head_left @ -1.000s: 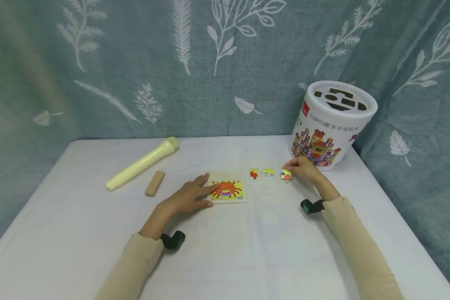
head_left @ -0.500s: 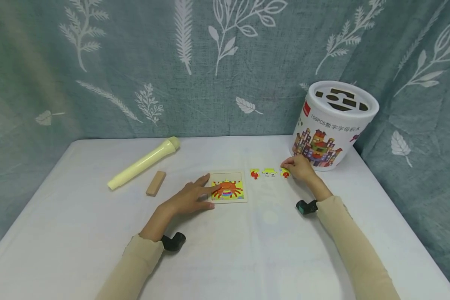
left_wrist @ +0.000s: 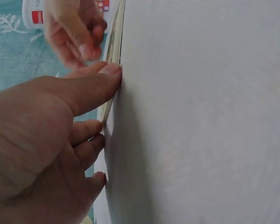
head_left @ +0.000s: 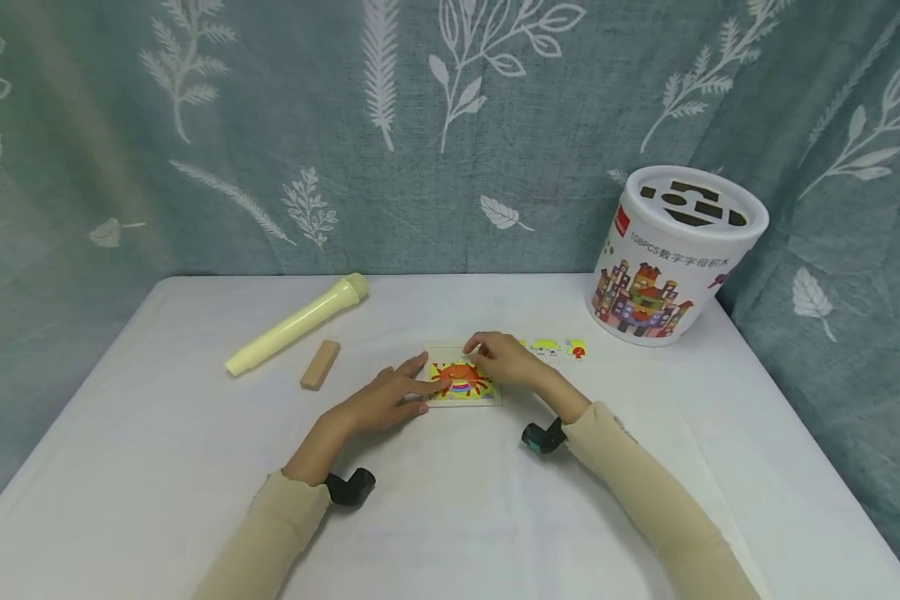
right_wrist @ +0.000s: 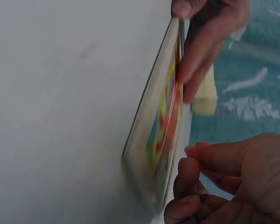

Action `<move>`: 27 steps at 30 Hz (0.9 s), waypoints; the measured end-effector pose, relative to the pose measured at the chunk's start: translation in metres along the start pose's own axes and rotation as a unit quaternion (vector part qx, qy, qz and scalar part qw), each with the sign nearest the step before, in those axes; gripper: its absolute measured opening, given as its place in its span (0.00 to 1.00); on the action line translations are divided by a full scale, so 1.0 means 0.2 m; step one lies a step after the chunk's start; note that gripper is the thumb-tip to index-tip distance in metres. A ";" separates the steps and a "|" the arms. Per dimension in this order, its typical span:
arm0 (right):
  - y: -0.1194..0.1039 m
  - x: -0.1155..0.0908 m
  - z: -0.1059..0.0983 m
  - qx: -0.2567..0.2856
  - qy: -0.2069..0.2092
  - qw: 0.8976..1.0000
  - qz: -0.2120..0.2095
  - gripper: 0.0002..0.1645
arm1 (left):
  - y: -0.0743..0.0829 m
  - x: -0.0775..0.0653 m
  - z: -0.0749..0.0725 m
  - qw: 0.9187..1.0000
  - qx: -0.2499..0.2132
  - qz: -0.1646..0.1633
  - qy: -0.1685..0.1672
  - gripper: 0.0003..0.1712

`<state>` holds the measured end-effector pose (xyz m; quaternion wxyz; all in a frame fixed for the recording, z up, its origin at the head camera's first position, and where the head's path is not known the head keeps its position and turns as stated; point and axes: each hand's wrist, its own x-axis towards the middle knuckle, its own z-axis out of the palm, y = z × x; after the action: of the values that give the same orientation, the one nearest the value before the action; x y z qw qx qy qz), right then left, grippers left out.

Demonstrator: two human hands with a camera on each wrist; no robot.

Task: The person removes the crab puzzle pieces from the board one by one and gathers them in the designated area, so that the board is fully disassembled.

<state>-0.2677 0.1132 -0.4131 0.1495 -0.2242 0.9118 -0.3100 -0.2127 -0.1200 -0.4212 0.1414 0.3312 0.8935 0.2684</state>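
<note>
A square jigsaw board [head_left: 465, 405] with a red crab picture [head_left: 461, 377] on yellow lies flat on the table. My left hand [head_left: 382, 401] rests at its left side, fingers spread, the index finger reaching over the crab. In the left wrist view the thumb [left_wrist: 95, 88] touches the board's edge. Over the upper right of the picture is my right hand [head_left: 506, 360], fingers loosely bent; the right wrist view shows no piece between thumb and finger. Right of the board lie a yellow-green piece [head_left: 546, 346], a yellow-and-red piece [head_left: 576, 349] and another piece [head_left: 522, 343], mostly hidden by this hand.
A white tub [head_left: 663, 258] with a slotted lid stands at the back right. On the left lie a pale yellow stick [head_left: 296, 327] with a wider end and a wooden block [head_left: 320, 365]. Behind the white table [head_left: 450, 517] hangs a leaf-patterned green curtain [head_left: 420, 208].
My right hand has set the yellow-and-red piece down at the end of the row, let go and moved left over the board. My left hand has stayed at the board.
</note>
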 end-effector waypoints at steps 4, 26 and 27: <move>-0.07 0.05 0.06 -0.009 -0.019 0.999 -0.031 0.10 | -0.01 0.01 0.01 1.000 -0.003 0.009 0.010 0.24; -0.10 0.07 0.12 0.012 0.004 0.999 -0.039 0.09 | 0.00 0.01 0.01 1.000 -0.015 -0.002 0.018 0.22; -0.10 0.07 0.12 0.017 0.006 0.999 -0.035 0.09 | 0.00 0.01 0.01 1.000 -0.016 -0.002 0.017 0.22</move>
<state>-0.2633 0.0795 -0.4214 0.1363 -0.2518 0.8989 -0.3316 -0.2130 -0.1189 -0.4237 0.1320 0.3220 0.8922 0.2879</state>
